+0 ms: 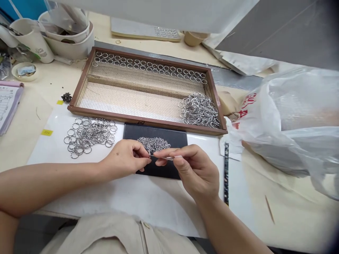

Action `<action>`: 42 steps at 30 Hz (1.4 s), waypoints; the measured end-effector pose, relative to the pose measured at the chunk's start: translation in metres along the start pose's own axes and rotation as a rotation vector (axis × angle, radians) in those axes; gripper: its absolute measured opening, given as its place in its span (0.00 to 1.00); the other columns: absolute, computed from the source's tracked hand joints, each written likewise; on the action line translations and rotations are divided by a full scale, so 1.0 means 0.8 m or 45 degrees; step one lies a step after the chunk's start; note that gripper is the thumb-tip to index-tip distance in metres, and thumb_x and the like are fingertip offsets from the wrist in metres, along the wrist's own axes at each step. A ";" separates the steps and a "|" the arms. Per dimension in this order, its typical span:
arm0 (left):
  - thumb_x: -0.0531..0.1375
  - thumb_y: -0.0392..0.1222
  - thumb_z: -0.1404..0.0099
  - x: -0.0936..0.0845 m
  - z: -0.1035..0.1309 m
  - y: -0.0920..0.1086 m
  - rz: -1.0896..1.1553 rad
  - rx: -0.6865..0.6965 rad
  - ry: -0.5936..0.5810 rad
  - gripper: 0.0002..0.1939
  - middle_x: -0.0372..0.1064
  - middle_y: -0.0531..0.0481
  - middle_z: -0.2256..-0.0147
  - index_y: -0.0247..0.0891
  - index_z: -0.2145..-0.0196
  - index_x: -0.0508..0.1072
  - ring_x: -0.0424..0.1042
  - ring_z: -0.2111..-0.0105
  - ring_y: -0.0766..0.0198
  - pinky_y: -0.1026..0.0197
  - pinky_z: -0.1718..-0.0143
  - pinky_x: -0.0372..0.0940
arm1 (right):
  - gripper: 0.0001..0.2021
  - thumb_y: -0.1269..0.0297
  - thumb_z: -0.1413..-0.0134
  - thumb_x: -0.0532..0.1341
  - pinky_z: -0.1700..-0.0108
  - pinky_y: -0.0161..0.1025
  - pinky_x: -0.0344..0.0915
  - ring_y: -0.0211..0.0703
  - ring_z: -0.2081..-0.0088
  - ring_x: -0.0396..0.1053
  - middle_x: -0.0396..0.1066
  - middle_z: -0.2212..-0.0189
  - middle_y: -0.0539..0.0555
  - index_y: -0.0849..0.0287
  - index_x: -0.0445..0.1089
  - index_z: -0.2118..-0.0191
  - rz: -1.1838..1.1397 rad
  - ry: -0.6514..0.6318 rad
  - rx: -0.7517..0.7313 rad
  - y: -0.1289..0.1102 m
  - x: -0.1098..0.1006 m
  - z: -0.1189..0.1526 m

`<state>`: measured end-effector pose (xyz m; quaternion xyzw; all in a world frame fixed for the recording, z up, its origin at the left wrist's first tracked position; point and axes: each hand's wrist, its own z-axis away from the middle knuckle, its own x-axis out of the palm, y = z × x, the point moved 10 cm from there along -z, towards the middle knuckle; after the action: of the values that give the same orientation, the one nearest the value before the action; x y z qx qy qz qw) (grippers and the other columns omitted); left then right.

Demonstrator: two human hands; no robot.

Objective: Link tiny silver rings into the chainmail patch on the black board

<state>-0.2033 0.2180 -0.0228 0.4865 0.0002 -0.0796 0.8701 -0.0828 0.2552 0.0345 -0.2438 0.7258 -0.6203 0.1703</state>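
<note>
My left hand [127, 158] is closed in a pinch on a small metal ring [149, 154], mostly covered by the fingertips. Between the thumb and fingers of my right hand [197, 171] is a pair of slim tweezers [168, 158], its tip touching or very near that ring. Both hands are over a black tray [164, 171], where a heap of tiny silver pieces [155, 144] lies just beyond the fingertips. Left of the tray, a loose pile of silver rings [91, 135] is spread on the white board [106, 201].
A wooden-framed mesh tray [127, 102] holds rows of rings along its back and a ring heap [200, 110] at its right. A plastic bag [291, 123] bulges at right, near a patterned strip [226, 173] and wooden stick [270, 210]. Cups [34, 40] stand back left.
</note>
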 end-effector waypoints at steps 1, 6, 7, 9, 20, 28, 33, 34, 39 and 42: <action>0.61 0.38 0.45 0.000 0.000 0.000 0.004 0.001 0.001 0.04 0.68 0.54 0.81 0.35 0.74 0.72 0.64 0.84 0.74 0.72 0.85 0.57 | 0.04 0.70 0.39 0.57 0.66 0.38 0.76 0.37 0.69 0.77 0.78 0.62 0.51 0.55 0.68 0.63 0.005 0.001 0.003 0.000 0.000 0.000; 0.61 0.36 0.45 0.000 0.000 0.000 0.015 -0.003 0.000 0.03 0.67 0.55 0.81 0.34 0.75 0.71 0.63 0.84 0.74 0.72 0.84 0.58 | 0.03 0.69 0.39 0.57 0.66 0.39 0.76 0.38 0.69 0.77 0.78 0.63 0.52 0.57 0.67 0.63 0.038 0.003 -0.005 -0.001 0.001 -0.001; 0.61 0.36 0.45 0.001 0.000 0.001 0.014 0.000 -0.003 0.03 0.67 0.55 0.81 0.34 0.75 0.71 0.63 0.84 0.74 0.72 0.84 0.58 | 0.03 0.69 0.39 0.57 0.67 0.39 0.76 0.38 0.69 0.77 0.78 0.63 0.53 0.57 0.67 0.64 0.047 0.004 -0.009 -0.001 0.001 -0.001; 0.61 0.36 0.45 0.001 0.000 0.001 0.014 0.008 -0.006 0.03 0.67 0.54 0.81 0.34 0.75 0.71 0.63 0.84 0.74 0.72 0.84 0.58 | 0.02 0.68 0.39 0.57 0.67 0.40 0.76 0.39 0.70 0.76 0.78 0.64 0.54 0.57 0.67 0.64 0.063 0.008 -0.011 -0.001 0.001 -0.001; 0.61 0.38 0.45 0.000 0.000 0.001 0.008 0.002 -0.006 0.04 0.68 0.54 0.80 0.35 0.74 0.71 0.63 0.83 0.73 0.70 0.83 0.57 | 0.04 0.70 0.39 0.57 0.66 0.40 0.76 0.38 0.69 0.76 0.78 0.63 0.53 0.56 0.67 0.63 0.051 -0.002 0.002 0.001 0.000 -0.001; 0.61 0.38 0.45 0.001 0.001 0.000 0.002 0.008 -0.013 0.04 0.68 0.54 0.80 0.35 0.74 0.71 0.64 0.83 0.73 0.70 0.83 0.58 | 0.03 0.69 0.40 0.57 0.67 0.38 0.76 0.37 0.70 0.77 0.78 0.64 0.52 0.56 0.68 0.63 0.063 0.002 -0.034 -0.004 0.001 -0.003; 0.61 0.39 0.45 0.001 0.000 0.000 -0.002 0.028 -0.019 0.05 0.68 0.54 0.80 0.35 0.74 0.71 0.64 0.82 0.72 0.70 0.83 0.58 | 0.02 0.67 0.40 0.58 0.67 0.40 0.77 0.40 0.70 0.77 0.79 0.64 0.54 0.57 0.67 0.64 0.107 0.011 -0.002 -0.001 0.001 -0.003; 0.61 0.39 0.44 0.001 0.000 0.000 -0.005 0.032 -0.019 0.05 0.68 0.54 0.80 0.35 0.74 0.71 0.64 0.82 0.72 0.70 0.83 0.58 | 0.02 0.67 0.40 0.58 0.67 0.40 0.77 0.40 0.70 0.77 0.79 0.64 0.54 0.57 0.67 0.64 0.105 0.007 -0.005 -0.001 0.001 -0.002; 0.61 0.39 0.44 0.000 -0.001 0.001 -0.013 0.058 -0.012 0.05 0.68 0.54 0.79 0.35 0.74 0.71 0.64 0.82 0.73 0.70 0.83 0.58 | 0.03 0.68 0.40 0.58 0.68 0.40 0.77 0.40 0.70 0.77 0.79 0.64 0.55 0.57 0.68 0.64 0.125 0.002 -0.064 -0.007 0.003 -0.002; 0.61 0.38 0.45 0.000 -0.001 0.001 -0.011 0.056 -0.007 0.04 0.68 0.54 0.79 0.35 0.75 0.71 0.64 0.82 0.73 0.70 0.82 0.58 | 0.03 0.68 0.40 0.58 0.68 0.41 0.77 0.40 0.70 0.77 0.79 0.65 0.55 0.57 0.68 0.64 0.114 0.009 -0.073 -0.009 0.003 -0.003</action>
<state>-0.2030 0.2191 -0.0226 0.5052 -0.0018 -0.0846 0.8588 -0.0852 0.2547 0.0422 -0.2137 0.7540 -0.5919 0.1882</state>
